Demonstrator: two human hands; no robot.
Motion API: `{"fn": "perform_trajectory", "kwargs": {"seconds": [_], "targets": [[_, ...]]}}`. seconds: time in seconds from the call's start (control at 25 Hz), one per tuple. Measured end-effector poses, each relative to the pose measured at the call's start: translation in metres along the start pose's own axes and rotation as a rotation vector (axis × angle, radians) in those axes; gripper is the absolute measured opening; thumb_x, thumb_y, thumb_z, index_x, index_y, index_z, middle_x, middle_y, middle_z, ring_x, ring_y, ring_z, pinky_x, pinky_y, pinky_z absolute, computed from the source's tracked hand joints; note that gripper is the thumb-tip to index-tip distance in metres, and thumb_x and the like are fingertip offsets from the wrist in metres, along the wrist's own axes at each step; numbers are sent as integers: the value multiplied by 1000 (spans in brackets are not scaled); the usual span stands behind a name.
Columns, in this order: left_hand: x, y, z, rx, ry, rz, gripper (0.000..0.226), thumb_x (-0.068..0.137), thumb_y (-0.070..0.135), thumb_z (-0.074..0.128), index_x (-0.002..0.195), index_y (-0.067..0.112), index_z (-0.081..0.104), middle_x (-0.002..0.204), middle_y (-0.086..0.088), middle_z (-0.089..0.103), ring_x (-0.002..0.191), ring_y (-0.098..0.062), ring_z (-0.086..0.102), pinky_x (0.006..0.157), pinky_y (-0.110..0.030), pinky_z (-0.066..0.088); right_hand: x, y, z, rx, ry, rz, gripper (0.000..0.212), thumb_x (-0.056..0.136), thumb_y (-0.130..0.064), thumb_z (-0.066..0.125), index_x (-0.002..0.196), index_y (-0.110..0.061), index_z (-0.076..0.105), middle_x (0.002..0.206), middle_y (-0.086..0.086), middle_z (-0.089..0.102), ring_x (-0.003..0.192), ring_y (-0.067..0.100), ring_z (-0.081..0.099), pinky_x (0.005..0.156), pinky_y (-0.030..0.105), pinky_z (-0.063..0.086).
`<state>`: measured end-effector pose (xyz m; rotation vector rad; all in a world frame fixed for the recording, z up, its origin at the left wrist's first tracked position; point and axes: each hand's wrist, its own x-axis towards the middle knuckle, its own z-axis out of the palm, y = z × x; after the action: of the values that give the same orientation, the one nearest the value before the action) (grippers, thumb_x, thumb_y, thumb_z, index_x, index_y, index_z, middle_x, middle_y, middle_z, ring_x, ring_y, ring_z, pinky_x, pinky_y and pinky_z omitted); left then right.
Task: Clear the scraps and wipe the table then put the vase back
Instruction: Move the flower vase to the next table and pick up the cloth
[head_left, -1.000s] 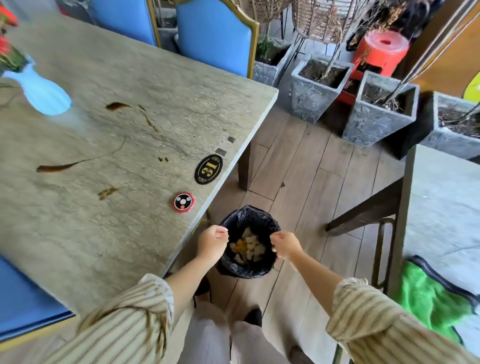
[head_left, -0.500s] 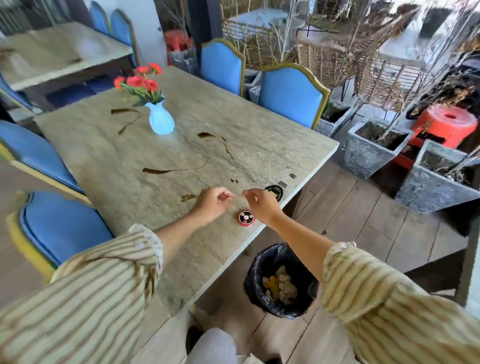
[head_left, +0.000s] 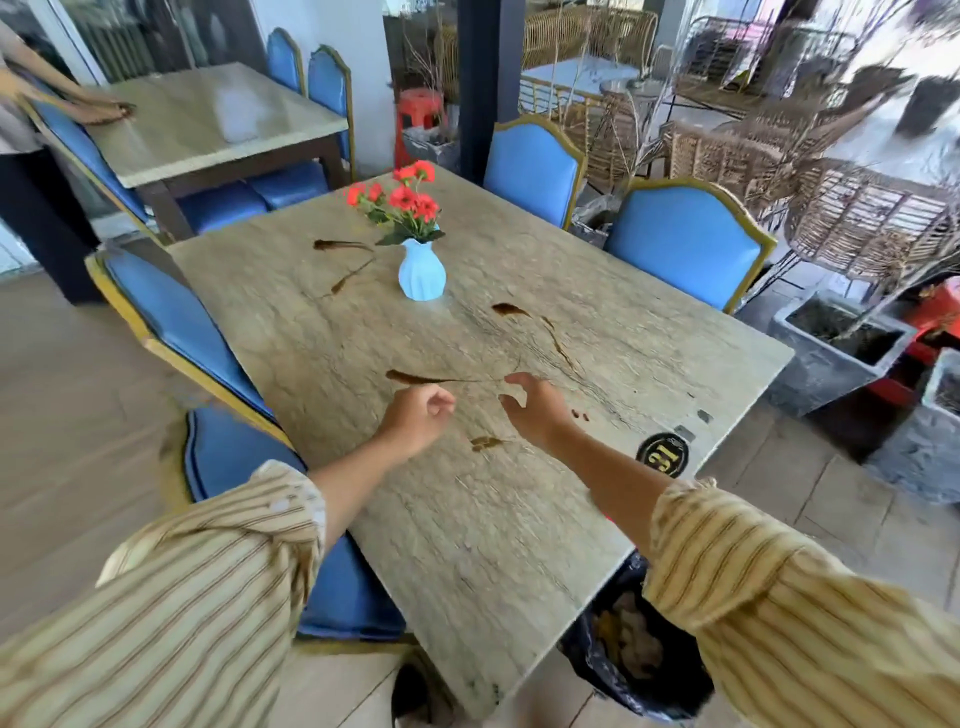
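Observation:
A light blue vase (head_left: 422, 270) with red flowers stands upright near the far middle of the stone table (head_left: 467, 519). Brown smears streak the tabletop, one long streak (head_left: 415, 378) just beyond my hands and another (head_left: 511, 310) nearer the vase. My left hand (head_left: 418, 420) hovers over the table with fingers loosely curled, holding nothing. My right hand (head_left: 535, 405) hovers beside it, fingers spread and relaxed, empty. A black-lined bin (head_left: 639, 654) with food scraps stands on the floor under the table's near right corner.
Blue chairs (head_left: 685, 244) stand around the table on both sides. A black oval number plate (head_left: 662, 454) lies near the right edge. Grey planters (head_left: 831, 353) sit on the floor to the right. Another person leans over a second table (head_left: 208, 124) at the back left.
My hands left the bin's rim and rose over the tabletop, then moved farther in toward the vase. The view lifted from the floor to the whole table.

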<state>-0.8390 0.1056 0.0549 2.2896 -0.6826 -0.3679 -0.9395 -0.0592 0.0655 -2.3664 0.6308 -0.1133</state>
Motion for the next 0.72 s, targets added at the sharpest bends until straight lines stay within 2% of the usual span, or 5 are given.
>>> {"fn": "perform_trajectory", "kwargs": {"seconds": [0.2, 0.32, 0.4, 0.52, 0.72], "targets": [[66, -57, -62, -12, 26, -52, 21, 90, 16, 59, 109, 11, 65, 102, -1, 67, 95, -11, 62, 79, -19, 45, 68, -58, 51, 81, -11, 95, 40, 95, -27, 52, 135, -18, 48, 141, 5, 48, 129, 24, 45, 102, 34, 38], [106, -90, -86, 4, 7, -56, 26, 91, 16, 56, 116, 10, 62, 115, -6, 66, 108, -18, 61, 88, -23, 45, 107, -85, 70, 88, 11, 135, 40, 95, -27, 52, 134, -19, 48, 140, 4, 49, 127, 25, 47, 99, 34, 39], [129, -105, -97, 49, 5, -50, 31, 91, 19, 57, 121, 12, 59, 119, -7, 63, 109, -21, 60, 85, -24, 44, 131, -98, 76, 75, 26, 142, 41, 95, -27, 52, 134, -18, 48, 140, 5, 50, 126, 26, 47, 99, 34, 40], [170, -125, -109, 128, -33, -47, 41, 89, 23, 60, 129, 14, 53, 127, -10, 57, 115, -25, 54, 92, -28, 42, 173, -110, 85, 102, 31, 189, 42, 94, -29, 52, 135, -20, 46, 135, 6, 53, 115, 24, 55, 90, 33, 44], [236, -147, -116, 147, -136, -52, 59, 88, 28, 61, 140, 11, 40, 140, -12, 46, 129, -26, 44, 104, -31, 36, 239, -121, 100, 181, 32, 290, 67, 88, -60, 50, 140, -19, 39, 137, 4, 51, 113, 22, 54, 79, 29, 41]]}}
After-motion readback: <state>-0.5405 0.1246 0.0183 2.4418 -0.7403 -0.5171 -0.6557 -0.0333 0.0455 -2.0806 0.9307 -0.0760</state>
